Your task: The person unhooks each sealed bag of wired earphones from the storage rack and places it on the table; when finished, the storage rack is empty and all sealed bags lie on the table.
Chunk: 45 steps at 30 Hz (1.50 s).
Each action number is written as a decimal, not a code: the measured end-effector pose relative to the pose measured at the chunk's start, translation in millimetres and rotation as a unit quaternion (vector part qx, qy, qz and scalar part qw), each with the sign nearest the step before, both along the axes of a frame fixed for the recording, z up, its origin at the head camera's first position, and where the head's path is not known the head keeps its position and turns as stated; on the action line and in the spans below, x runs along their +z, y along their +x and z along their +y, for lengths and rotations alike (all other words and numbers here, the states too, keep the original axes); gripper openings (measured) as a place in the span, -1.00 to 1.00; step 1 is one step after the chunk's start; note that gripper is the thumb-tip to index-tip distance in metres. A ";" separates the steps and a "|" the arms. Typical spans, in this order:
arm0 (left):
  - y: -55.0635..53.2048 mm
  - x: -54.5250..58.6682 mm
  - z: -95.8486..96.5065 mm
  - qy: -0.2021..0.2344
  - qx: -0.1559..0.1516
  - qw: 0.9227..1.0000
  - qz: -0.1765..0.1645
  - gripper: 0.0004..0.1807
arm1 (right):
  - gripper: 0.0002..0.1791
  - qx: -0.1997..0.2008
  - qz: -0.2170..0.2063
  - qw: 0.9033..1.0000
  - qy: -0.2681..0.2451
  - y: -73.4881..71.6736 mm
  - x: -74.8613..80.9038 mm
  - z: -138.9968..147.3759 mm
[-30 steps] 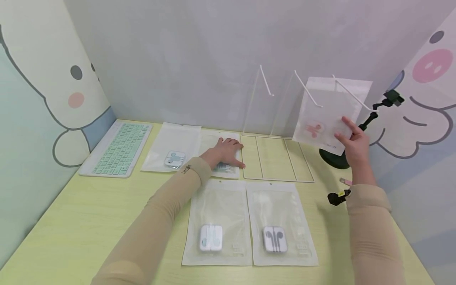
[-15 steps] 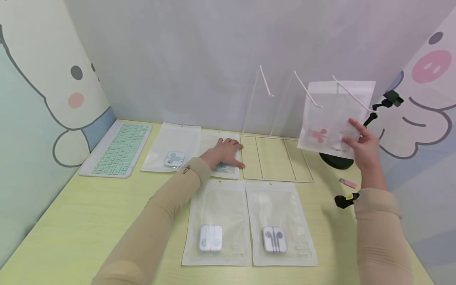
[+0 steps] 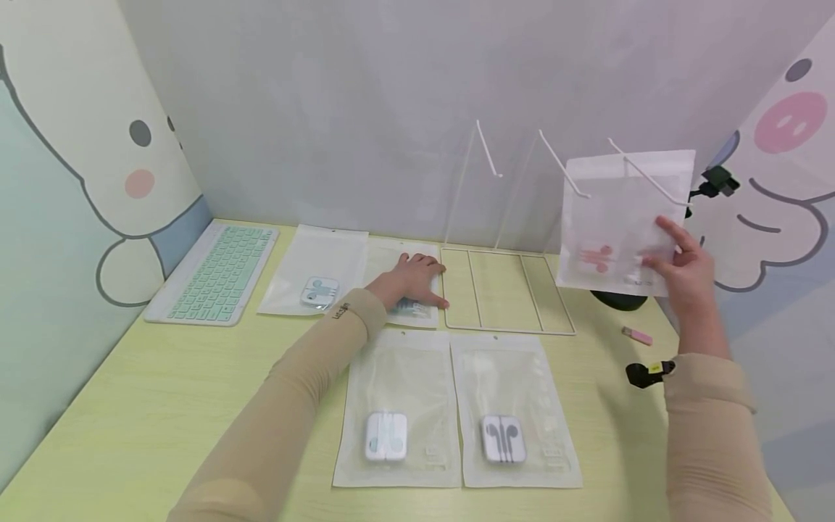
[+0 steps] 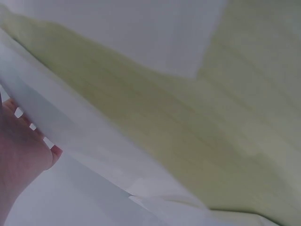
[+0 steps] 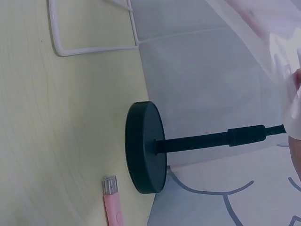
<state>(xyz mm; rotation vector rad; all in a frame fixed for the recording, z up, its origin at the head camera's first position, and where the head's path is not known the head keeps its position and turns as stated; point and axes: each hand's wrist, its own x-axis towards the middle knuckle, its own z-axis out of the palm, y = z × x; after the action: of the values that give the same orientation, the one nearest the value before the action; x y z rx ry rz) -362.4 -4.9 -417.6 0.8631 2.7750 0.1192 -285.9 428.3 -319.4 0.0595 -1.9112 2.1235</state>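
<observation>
My right hand [image 3: 690, 272] pinches the lower right side of a white zip pouch [image 3: 626, 210], with pink earphones [image 3: 596, 259] showing through it. The pouch hangs upright at the right-hand prong of a white wire display rack [image 3: 509, 330]. Whether that prong passes through the pouch's hole, I cannot tell. With fingers spread, my left hand [image 3: 414, 279] rests over another pouch [image 3: 381, 254] at the rack's left edge, covering much of it. Part of the pinched pouch [image 5: 256, 33] enters the right wrist view at the upper right.
Two pouches with boxed earphones, a left one [image 3: 404, 377] and a right one [image 3: 505, 377], lie in front. Another pouch [image 3: 326, 250] and a keyboard [image 3: 222, 272] lie left. A black round-based stand [image 5: 146, 146] and a pink USB stick [image 5: 113, 207] are at the right.
My right hand has shifted right and slightly down with the pouch, which now hangs straighter. The left hand stays in place.
</observation>
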 end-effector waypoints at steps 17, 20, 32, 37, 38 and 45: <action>-5.3 -5.9 -2.4 0.008 0.003 1.000 -0.008 0.04 | -0.27 0.036 0.101 0.993 -0.051 15.9 1.5 12.2; -3.7 -3.7 -3.1 0.007 0.003 1.000 -0.006 0.05 | -0.28 0.040 0.110 0.992 -0.052 18.9 2.8 11.7; -2.7 -4.9 -3.0 0.007 0.001 1.000 0.003 0.01 | -0.31 0.061 0.135 0.987 -0.067 33.5 7.1 18.6; -2.9 -3.5 -3.0 0.011 0.003 1.000 -0.001 0.01 | -0.31 0.073 0.153 0.982 -0.084 38.8 8.1 22.5; -3.2 -3.6 -3.0 0.009 0.003 1.000 -0.001 0.01 | -0.32 0.074 0.157 0.981 -0.084 40.1 8.2 23.3; -6.2 -6.7 -2.2 -0.006 0.003 1.000 0.004 0.01 | -0.33 0.088 0.169 0.978 -0.086 50.5 8.0 28.9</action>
<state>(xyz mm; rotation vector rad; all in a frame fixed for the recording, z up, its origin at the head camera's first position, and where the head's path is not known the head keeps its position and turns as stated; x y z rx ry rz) -368.6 -7.0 -424.3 0.8553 2.7824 0.1001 -235.4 457.2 -311.5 0.5363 -1.5716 2.2117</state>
